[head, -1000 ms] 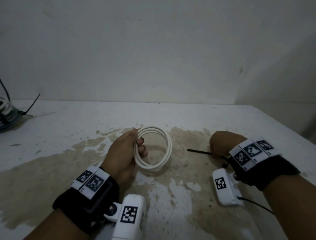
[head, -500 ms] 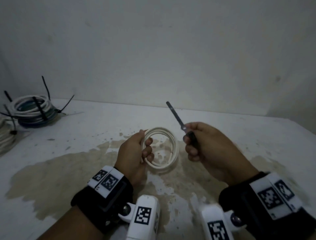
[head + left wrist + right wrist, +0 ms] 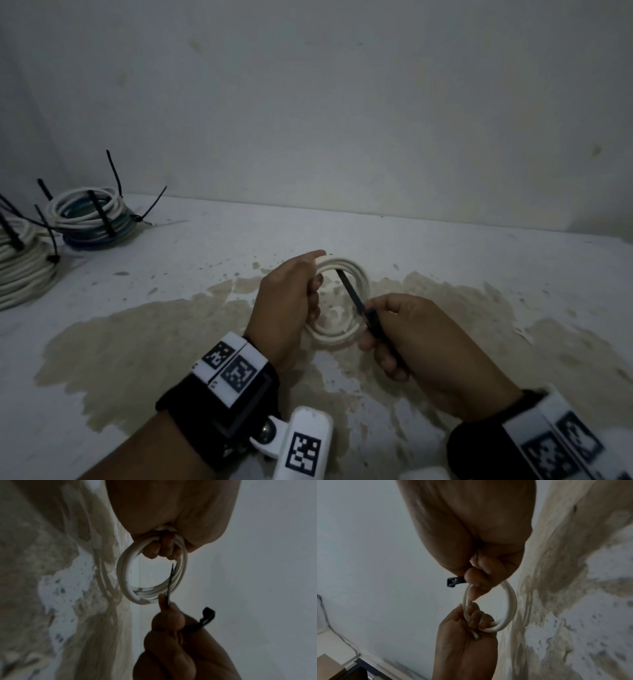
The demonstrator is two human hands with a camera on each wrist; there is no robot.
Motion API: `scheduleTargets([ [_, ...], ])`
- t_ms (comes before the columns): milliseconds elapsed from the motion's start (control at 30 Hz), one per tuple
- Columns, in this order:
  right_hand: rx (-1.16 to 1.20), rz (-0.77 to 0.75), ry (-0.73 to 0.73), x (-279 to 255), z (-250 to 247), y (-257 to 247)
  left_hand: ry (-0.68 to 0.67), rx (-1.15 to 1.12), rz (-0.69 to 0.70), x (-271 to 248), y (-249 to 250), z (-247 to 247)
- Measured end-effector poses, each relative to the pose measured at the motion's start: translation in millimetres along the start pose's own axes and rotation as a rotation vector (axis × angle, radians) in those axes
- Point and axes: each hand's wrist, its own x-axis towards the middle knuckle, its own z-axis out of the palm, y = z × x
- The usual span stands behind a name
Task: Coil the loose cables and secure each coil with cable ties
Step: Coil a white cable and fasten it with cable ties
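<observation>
White cable, wound into a small coil (image 3: pixel 342 301), is clenched at its 9 o'clock side by the curled fingers (image 3: pixel 163 547) of the left hand (image 3: pixel 284 308), and the coil is held upright just above the worktop (image 3: pixel 445 260). In the right wrist view a cut cable end (image 3: pixel 476 637) is seen sticking out below those fingers. A black cable tie (image 3: pixel 352 294) is pinched between thumb and fingers (image 3: pixel 380 346) of the right hand (image 3: pixel 424 353); its thin tip is pointed toward 11 o'clock, across the opening of the coil. In the left wrist view the tie is seen crossing the coil's strands at their lower right, and the tie's square head (image 3: pixel 208 613) is seen projecting behind the right hand. Whether the tip has passed through the ring cannot be told.

A large brownish stain (image 3: pixel 154 342) is spread over the worktop beneath both hands. At 10 o'clock, well apart from the hands, a stack of white and blue coils (image 3: pixel 92 219) bound with black ties is seen near the wall (image 3: pixel 342 102), and beside it, at the left edge, another white bundle (image 3: pixel 20 270) with ties.
</observation>
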Motion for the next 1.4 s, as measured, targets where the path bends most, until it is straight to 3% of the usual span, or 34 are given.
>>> scheduleTargets([
  [367, 0.220, 0.011, -0.018, 4, 4, 6, -0.261, -0.087, -0.169, -10, -3, 7],
  [667, 0.262, -0.093, -0.043, 0, 6, 1, -0.185, -0.009, -0.129, -10, -4, 9],
  [933, -0.028, -0.346, -0.005, -7, 10, 3, -0.162, 0.228, -0.022, -9, 2, 7],
  [1133, -0.350, -0.521, 0.168, -5, 4, 4, -0.167, 0.265, 0.020, -13, 4, 8],
  [1400, -0.167, -0.532, 0.229, -3, 0, 3, -0.129, 0.316, 0.058, -13, 3, 7],
])
